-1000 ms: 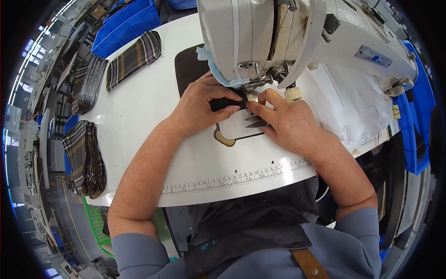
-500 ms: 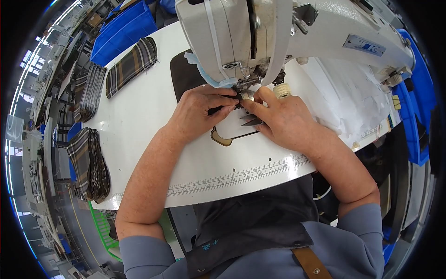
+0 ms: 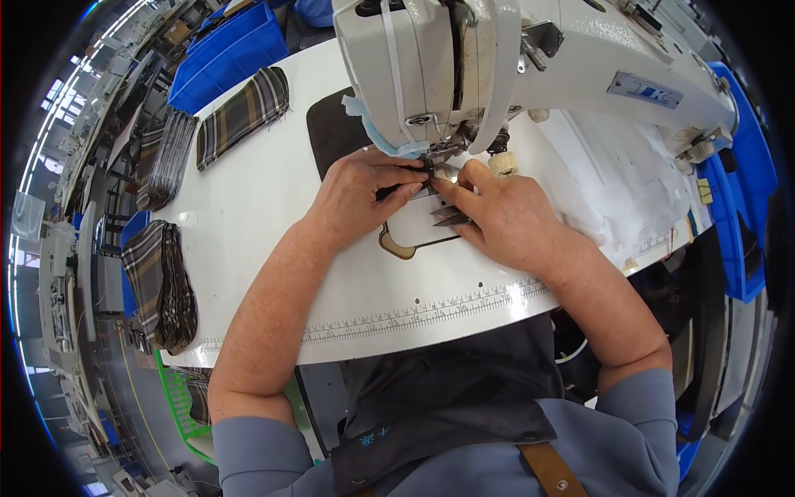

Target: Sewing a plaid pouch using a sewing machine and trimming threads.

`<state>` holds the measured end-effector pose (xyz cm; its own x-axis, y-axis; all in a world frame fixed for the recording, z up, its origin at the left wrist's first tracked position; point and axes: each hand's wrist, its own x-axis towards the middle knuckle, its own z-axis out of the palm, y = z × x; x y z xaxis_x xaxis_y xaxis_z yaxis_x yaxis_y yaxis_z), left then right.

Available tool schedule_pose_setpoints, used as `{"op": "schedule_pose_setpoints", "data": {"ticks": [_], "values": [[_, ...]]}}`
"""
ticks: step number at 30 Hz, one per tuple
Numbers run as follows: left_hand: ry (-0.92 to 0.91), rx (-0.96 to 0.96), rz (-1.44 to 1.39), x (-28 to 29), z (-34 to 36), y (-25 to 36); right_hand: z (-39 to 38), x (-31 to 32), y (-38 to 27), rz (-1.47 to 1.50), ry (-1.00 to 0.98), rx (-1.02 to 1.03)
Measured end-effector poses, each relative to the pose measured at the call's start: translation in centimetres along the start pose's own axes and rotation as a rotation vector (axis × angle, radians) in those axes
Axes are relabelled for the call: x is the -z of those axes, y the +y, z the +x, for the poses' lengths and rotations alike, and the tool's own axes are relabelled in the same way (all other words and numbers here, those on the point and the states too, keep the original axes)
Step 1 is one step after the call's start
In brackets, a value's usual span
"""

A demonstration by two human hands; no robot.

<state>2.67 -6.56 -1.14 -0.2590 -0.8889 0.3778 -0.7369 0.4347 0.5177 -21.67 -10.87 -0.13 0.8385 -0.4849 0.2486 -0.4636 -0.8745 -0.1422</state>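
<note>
In the head view, the dark cloth [image 3: 333, 132] lies toward the far edge of the white worktop [image 3: 240, 190], partly under the sewing machine [image 3: 497, 70]. It looks light, soft and bendy, so it may crumple; its near edge seems a good place to pinch. The left hand [image 3: 364, 199] has its thumb and fingers nearly together, with that edge between them. The right hand [image 3: 513, 215] curls around small snips [image 3: 457, 219], blades poking toward the left edge. Its fingertips are close together beside the cloth; I cannot tell if they grip it. Both elbows stick out near the near edge.
</note>
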Motion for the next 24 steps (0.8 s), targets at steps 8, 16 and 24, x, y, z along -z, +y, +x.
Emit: {"op": "schedule_pose_setpoints", "data": {"ticks": [8, 16, 24], "values": [[0.017, 0.032, 0.062, 0.0, 0.1, 0.3, -0.1, -0.2, 0.0, -0.017, 0.021, 0.012], [0.038, 0.024, 0.230, 0.0, -0.1, 1.0, -0.1, -0.2, -0.1, -0.001, 0.040, 0.015], [0.073, -0.015, 0.282, -0.1, -0.2, 1.3, -0.2, -0.3, 0.0, 0.010, 0.063, 0.024]]}}
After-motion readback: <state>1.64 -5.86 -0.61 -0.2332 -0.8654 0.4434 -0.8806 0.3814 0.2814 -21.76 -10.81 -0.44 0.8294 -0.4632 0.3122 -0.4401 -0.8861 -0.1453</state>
